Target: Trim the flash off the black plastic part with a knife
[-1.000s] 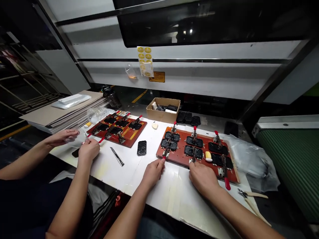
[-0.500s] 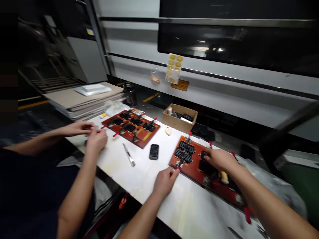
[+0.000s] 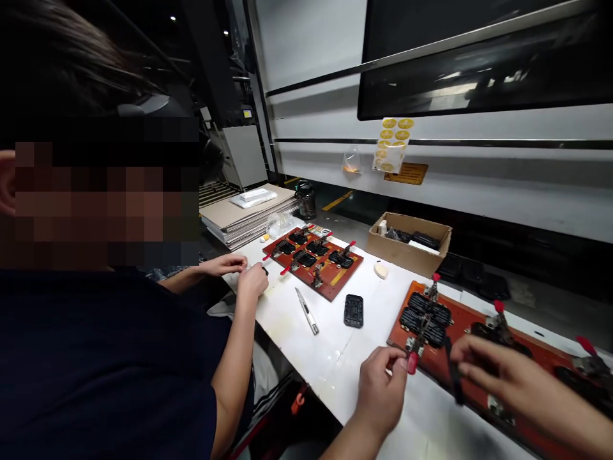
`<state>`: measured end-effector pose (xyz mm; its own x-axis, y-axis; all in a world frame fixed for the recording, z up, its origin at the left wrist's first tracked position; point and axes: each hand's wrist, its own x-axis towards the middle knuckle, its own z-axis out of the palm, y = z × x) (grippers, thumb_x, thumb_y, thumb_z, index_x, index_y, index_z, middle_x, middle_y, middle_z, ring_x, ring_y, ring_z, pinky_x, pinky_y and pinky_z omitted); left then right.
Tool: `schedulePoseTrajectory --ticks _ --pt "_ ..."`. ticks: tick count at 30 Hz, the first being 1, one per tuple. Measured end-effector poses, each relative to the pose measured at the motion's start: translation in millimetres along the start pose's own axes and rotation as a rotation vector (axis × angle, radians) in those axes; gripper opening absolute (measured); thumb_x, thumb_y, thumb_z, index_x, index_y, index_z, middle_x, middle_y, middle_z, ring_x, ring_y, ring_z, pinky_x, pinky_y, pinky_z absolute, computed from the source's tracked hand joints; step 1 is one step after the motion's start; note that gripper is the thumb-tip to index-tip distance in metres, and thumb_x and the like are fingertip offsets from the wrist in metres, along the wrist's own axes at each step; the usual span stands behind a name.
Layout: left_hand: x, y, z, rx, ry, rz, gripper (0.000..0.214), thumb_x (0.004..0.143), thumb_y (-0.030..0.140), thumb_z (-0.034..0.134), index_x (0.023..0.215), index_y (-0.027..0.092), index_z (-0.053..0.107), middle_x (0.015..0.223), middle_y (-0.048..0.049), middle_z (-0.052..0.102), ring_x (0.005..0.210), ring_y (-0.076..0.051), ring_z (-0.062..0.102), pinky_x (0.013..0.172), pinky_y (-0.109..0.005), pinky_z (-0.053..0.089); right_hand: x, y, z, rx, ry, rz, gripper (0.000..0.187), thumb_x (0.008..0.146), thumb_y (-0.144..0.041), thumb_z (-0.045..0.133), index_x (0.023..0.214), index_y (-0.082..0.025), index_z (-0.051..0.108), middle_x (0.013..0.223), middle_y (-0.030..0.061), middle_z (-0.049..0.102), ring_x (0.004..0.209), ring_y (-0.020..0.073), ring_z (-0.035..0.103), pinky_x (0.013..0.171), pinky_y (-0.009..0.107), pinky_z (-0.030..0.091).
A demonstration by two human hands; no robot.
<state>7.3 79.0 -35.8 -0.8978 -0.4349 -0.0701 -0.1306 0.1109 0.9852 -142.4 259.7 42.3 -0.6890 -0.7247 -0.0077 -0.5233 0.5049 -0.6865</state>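
My right hand (image 3: 514, 377) pinches a black plastic part (image 3: 453, 374), seen edge-on and smeared by motion, above the near edge of the right red-brown fixture board (image 3: 472, 380). Closed fingers of my left hand (image 3: 383, 386) are at the board's near left corner, right beside the red handle (image 3: 412, 363) of a toggle clamp; what they hold, if anything, is hidden. That clamp and others sit among black ribbed plastic parts (image 3: 426, 318) on the board. Another black rectangular part (image 3: 354, 311) lies on the white table.
At left, a co-worker's hands (image 3: 251, 281) are close together beside a second fixture board (image 3: 330, 287) with clamped parts. A utility knife (image 3: 306, 311), a pale rounded piece (image 3: 380, 271), a cardboard box (image 3: 407, 255) and stacked sheets (image 3: 225, 220) are around.
The view has swung left, bringing the co-worker's head into sight. My right hand has come back from the board toward its near edge with the black part. My left hand stays by the clamp handle.
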Motion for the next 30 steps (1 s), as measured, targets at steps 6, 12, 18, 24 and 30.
schedulePoseTrajectory --ticks 6,12,18,24,30 --pt "-75 6 4.6 -0.601 -0.627 -0.288 0.109 0.077 0.058 0.087 0.164 0.022 0.033 0.153 -0.0218 0.055 0.134 -0.036 0.061 0.109 -0.043 0.049 -130 -58 60 0.143 -0.088 0.030 0.008 0.093 -0.019 0.053 0.098 -0.024 0.058 0.097 0.0041 0.073 0.087 0.0187 0.069 0.080 0.026 0.055" --pt "-98 -20 29.4 -0.504 -0.813 -0.530 0.090 0.085 0.040 0.083 0.162 0.036 0.036 0.123 -0.0114 0.072 0.105 -0.029 0.072 0.096 -0.043 0.053 -211 -26 70 0.341 -0.033 0.182 0.039 0.079 -0.016 0.069 0.117 -0.023 0.062 0.104 0.0028 0.075 0.086 0.0172 0.071 0.076 0.024 0.056" --pt "-105 -1 53.8 -0.594 -0.816 -0.742 0.092 0.083 0.029 0.073 0.163 0.038 0.030 0.117 -0.0125 0.070 0.094 -0.032 0.072 0.071 -0.040 0.058 -273 61 5 -0.212 0.358 0.501 0.034 0.103 -0.025 0.048 0.132 -0.017 0.063 0.139 0.0162 0.065 0.132 0.0296 0.058 0.112 0.048 0.049" --pt "-109 16 60.8 -0.672 -0.845 -0.678 0.084 0.090 0.027 0.065 0.164 0.040 0.026 0.121 -0.0137 0.067 0.106 -0.038 0.073 0.068 -0.038 0.060 -273 142 -34 -0.458 0.270 0.532 0.044 0.093 -0.026 0.061 0.136 -0.014 0.066 0.141 0.0181 0.063 0.136 0.0367 0.050 0.115 0.055 0.043" --pt "-118 21 47.7 -0.864 -0.763 -0.546 0.080 0.092 0.023 0.063 0.162 0.036 0.026 0.133 -0.0160 0.065 0.117 -0.037 0.071 0.075 -0.036 0.063 -277 83 -18 -0.283 0.290 0.225 0.037 0.105 -0.039 0.053 0.138 -0.028 0.063 0.131 0.0109 0.061 0.116 0.0268 0.064 0.096 0.038 0.054"
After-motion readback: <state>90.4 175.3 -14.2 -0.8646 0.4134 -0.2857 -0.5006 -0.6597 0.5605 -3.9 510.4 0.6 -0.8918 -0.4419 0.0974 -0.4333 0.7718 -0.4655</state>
